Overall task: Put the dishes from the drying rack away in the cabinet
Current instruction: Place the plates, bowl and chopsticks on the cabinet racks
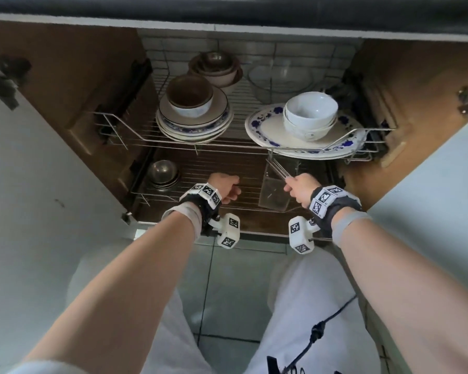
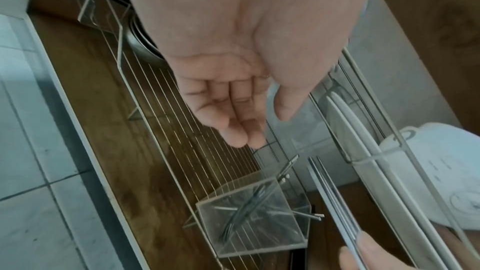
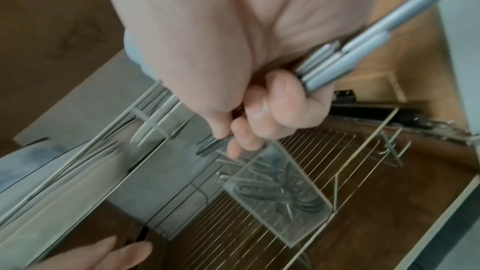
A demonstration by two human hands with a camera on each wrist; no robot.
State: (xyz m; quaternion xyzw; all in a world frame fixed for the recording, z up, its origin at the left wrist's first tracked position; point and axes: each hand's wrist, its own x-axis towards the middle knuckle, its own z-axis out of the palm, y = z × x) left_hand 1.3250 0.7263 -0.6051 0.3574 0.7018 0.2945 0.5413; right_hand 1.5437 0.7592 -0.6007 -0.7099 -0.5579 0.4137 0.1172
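Note:
My right hand (image 1: 299, 186) grips a bundle of metal chopsticks (image 1: 277, 168), fingers curled round them (image 3: 363, 48). Their tips point down and away, just above a clear plastic box (image 1: 274, 188) that stands on the lower wire rack (image 1: 200, 184) of the open cabinet. More chopsticks lie inside the box (image 2: 249, 219). My left hand (image 1: 226, 187) hovers over the lower rack left of the box, fingers loosely bent, holding nothing (image 2: 233, 110).
The upper wire rack (image 1: 227, 144) carries stacked plates with a bowl (image 1: 195, 114), blue-patterned plates with white bowls (image 1: 308, 117), a glass bowl (image 1: 278, 79) and more bowls behind. Steel bowls (image 1: 161, 172) sit at the lower rack's left. Open cabinet doors (image 1: 38, 184) flank both sides.

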